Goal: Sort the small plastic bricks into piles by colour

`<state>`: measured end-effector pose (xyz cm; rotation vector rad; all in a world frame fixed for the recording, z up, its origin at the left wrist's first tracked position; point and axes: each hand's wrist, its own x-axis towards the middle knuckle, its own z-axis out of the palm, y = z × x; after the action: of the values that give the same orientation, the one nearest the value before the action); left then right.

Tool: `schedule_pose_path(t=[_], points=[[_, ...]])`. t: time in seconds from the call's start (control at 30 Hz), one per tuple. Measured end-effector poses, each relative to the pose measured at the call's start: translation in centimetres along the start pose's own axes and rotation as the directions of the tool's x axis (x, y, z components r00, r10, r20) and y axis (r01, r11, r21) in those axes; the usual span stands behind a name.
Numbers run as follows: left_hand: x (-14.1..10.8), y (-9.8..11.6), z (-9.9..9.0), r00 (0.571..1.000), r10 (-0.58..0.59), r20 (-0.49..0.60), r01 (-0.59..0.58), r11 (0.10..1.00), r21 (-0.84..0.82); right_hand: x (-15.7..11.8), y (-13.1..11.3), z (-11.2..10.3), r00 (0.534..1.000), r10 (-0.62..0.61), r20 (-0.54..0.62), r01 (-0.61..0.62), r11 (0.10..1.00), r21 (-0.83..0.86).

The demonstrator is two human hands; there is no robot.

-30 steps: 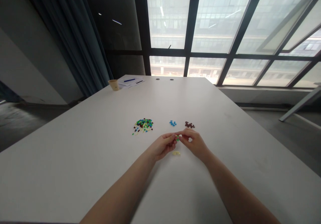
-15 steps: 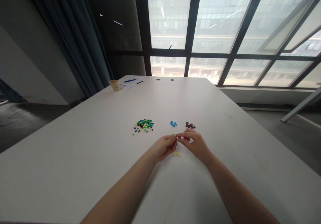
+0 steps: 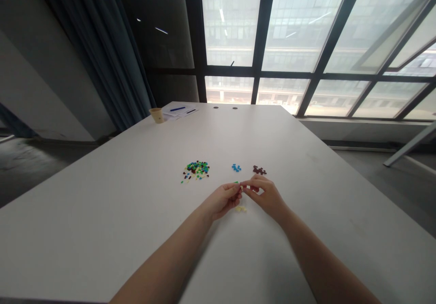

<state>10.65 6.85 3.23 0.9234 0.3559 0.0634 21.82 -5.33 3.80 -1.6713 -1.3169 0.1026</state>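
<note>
My left hand (image 3: 226,198) and my right hand (image 3: 261,192) meet fingertip to fingertip over the table. Between them is a tiny pale yellow piece (image 3: 241,188), which both hands pinch; its exact shape is too small to make out. Just behind the fingers a bit of green pieces (image 3: 236,182) shows, mostly hidden. A few pale yellow pieces (image 3: 241,209) lie on the table below the hands. Beyond the hands sit a small cluster of blue pieces (image 3: 236,168) and a cluster of dark brown pieces (image 3: 259,170), the latter close behind my right hand.
A mixed heap of small coloured pieces (image 3: 197,169) lies left of the hands on the white table (image 3: 136,213). Farther back stand a paper cup (image 3: 157,115) and papers (image 3: 173,111) with a blue pen (image 3: 177,109). Two dark discs (image 3: 235,108) are near the far edge.
The view has shifted very slightly. Both hands keep nearly the same pinching pose, and the clusters on the table look the same.
</note>
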Motion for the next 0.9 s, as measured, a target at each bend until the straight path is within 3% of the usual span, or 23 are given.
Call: schedule_pose_path(t=[0.9], points=[[0.02, 0.01, 0.14, 1.0, -0.017, -0.018, 0.017, 1.0, -0.018, -0.03, -0.21, -0.04, 0.998, -0.046, -0.049, 0.044, 0.998, -0.042]])
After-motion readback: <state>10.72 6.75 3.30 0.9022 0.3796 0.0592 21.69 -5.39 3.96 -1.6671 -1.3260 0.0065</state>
